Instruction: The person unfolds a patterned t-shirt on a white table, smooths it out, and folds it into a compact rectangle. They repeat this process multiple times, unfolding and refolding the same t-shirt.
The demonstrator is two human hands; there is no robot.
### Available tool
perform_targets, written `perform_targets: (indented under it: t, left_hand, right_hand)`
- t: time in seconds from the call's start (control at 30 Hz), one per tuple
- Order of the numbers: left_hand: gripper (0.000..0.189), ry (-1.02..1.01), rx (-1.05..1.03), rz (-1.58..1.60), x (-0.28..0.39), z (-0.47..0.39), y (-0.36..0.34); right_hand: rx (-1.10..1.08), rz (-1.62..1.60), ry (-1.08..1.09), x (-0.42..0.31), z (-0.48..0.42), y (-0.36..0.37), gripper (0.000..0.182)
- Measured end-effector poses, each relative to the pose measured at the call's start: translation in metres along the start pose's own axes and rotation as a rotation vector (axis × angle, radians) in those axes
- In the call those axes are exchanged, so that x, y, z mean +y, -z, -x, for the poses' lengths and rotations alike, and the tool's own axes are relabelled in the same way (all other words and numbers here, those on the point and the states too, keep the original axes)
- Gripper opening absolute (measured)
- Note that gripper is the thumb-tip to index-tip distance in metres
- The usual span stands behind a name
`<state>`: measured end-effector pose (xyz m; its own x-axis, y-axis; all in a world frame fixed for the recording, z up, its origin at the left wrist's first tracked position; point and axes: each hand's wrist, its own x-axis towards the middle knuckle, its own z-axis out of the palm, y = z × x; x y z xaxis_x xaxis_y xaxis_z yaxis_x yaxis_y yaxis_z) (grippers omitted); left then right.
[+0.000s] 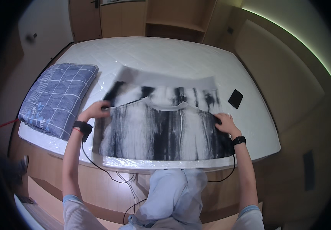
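Observation:
A black-and-white streaked garment, seemingly a shirt point(165, 132), lies across the near part of a plastic-covered mattress point(165, 51). Its curved pale neckline point(167, 107) lies between my hands. Beyond that, more of the streaked cloth ends in a plain light grey band point(168, 78), blurred and slightly raised on the left. My left hand point(95, 110) pinches the garment's left shoulder corner. On the opposite shoulder corner, my right hand point(226, 123) has its fingers curled over the dark cloth. Both wrists wear black bands.
A folded blue checked quilt point(59, 99) rests on the mattress at left. A black phone-like device point(235, 99) lies to the right of the garment. Cables point(129, 184) hang by the bed's near edge. Open cardboard point(44, 189) is on the floor, and another person's foot point(24, 164) shows at left.

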<state>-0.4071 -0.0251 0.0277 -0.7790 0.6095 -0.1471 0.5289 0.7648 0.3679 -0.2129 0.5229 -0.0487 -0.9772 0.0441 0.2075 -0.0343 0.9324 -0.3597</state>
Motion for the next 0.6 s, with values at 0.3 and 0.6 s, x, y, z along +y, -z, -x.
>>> perform_targets:
  t: [0.3, 0.6]
  left_hand:
    - [0.017, -0.161, 0.42, -0.115, 0.033, 0.088, 0.044]
    - [0.031, -0.098, 0.681, 0.206, 0.097, 0.356, 0.08]
  right_hand:
    - [0.304, 0.053, -0.036, -0.02, 0.056, 0.08, 0.025]
    - [0.315, -0.44, -0.288, -0.111, 0.298, 0.211, 0.014]
